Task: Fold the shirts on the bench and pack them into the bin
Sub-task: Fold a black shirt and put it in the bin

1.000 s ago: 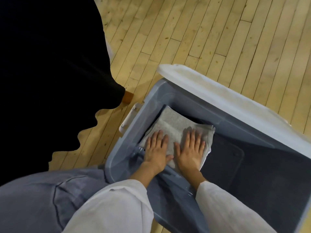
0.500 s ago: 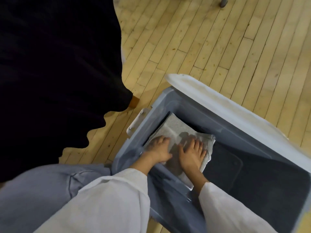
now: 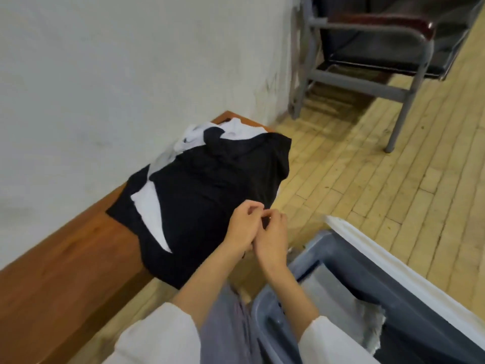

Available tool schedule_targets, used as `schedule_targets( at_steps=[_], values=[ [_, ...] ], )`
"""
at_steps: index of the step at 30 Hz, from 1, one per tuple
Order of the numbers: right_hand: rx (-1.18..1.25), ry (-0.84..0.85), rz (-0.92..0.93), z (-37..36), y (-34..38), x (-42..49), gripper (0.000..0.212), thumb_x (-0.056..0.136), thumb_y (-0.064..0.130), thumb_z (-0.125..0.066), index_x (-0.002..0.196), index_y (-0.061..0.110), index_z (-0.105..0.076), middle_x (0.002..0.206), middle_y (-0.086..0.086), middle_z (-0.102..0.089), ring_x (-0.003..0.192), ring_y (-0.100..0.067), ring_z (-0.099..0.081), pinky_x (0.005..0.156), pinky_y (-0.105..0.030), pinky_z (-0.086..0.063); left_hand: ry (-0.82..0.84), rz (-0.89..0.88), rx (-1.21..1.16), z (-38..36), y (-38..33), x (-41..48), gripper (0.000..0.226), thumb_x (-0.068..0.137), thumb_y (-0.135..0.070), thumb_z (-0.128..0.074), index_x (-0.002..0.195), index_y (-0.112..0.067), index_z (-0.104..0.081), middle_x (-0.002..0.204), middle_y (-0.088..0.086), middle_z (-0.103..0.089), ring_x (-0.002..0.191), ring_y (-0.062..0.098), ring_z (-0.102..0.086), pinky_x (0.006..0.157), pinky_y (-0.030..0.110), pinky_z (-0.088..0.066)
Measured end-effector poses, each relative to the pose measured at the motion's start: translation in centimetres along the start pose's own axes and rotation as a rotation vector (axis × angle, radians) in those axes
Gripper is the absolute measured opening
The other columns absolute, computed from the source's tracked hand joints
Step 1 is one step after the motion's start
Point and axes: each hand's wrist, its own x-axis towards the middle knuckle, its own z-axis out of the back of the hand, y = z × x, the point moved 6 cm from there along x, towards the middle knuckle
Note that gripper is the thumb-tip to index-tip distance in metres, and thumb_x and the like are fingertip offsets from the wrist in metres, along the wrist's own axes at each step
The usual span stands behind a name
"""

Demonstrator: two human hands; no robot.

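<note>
Black shirt (image 3: 210, 185) lies rumpled over white shirts (image 3: 194, 135).

White wall (image 3: 131, 61); pale wood-plank floor (image 3: 367, 179); grey metal-framed chair (image 3: 362, 84) by wall.

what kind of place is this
Probably a communal or waiting room rather than a home, though that is a guess: a long wooden bench against a bare white wall, a metal-framed armchair, and a worn plank floor.
</note>
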Motion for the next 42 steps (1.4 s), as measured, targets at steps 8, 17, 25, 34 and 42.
schedule_targets(
  at_steps=[8,17,25,34,42],
  values=[
    [-0.121,0.289,0.186,-9.5,9.8,-2.5,0.03,0.093,0.02,-0.053,0.123,0.017,-0.052,0.126,0.0,-0.048,0.105,-0.013,-0.053,0.088,-0.027,-0.045,-0.398,0.055,0.311,16.7,1.2,0.9,0.027,0.092,-0.016,-0.053,0.118,-0.011,-0.057,0.115,0.01,-0.06,0.092,0.02,-0.06,0.077,0.031,-0.048],
    [-0.504,0.227,0.077,-10.7,10.8,3.5,0.079,0.093,0.033,-0.056,0.15,0.009,-0.007,0.135,-0.011,-0.049,0.109,-0.029,-0.059,0.078,-0.033,-0.046,-0.354,0.274,0.054,19.6,3.3,3.6,0.022,0.081,-0.013,-0.07,0.065,-0.005,-0.058,0.066,0.013,-0.06,0.07,0.03,-0.063,0.068,0.037,-0.054],
    [-0.723,0.181,0.117,-10.2,10.9,6.4,0.022,0.096,0.026,-0.044,0.112,0.011,-0.048,0.099,-0.007,-0.062,0.084,-0.026,-0.059,0.063,-0.031,-0.04,-0.075,0.296,-0.819,17.4,1.3,3.5,0.015,0.076,-0.009,-0.045,0.078,-0.007,-0.06,0.087,0.01,-0.063,0.085,0.026,-0.058,0.077,0.034,-0.046],
    [-0.229,-0.044,0.199,-5.5,15.6,1.5,0.018,0.101,0.028,-0.034,0.101,0.011,-0.041,0.075,-0.002,-0.056,0.06,-0.013,-0.049,0.051,-0.03,-0.032,0.078,0.164,-0.596,17.8,-0.2,-0.9,0.016,0.09,-0.016,-0.062,0.101,-0.012,-0.072,0.103,0.011,-0.071,0.102,0.026,-0.065,0.088,0.035,-0.051],
    [-0.009,0.012,0.379,-6.6,21.7,-6.6,0.008,0.1,0.032,-0.034,0.102,0.024,-0.036,0.08,0.0,-0.061,0.07,-0.018,-0.063,0.068,-0.045,-0.055,-0.427,-0.019,-0.502,26.9,-1.1,-8.0,0.025,0.1,-0.016,-0.036,0.083,-0.01,-0.053,0.087,0.011,-0.05,0.077,0.02,-0.045,0.068,0.031,-0.037]
  ],
)
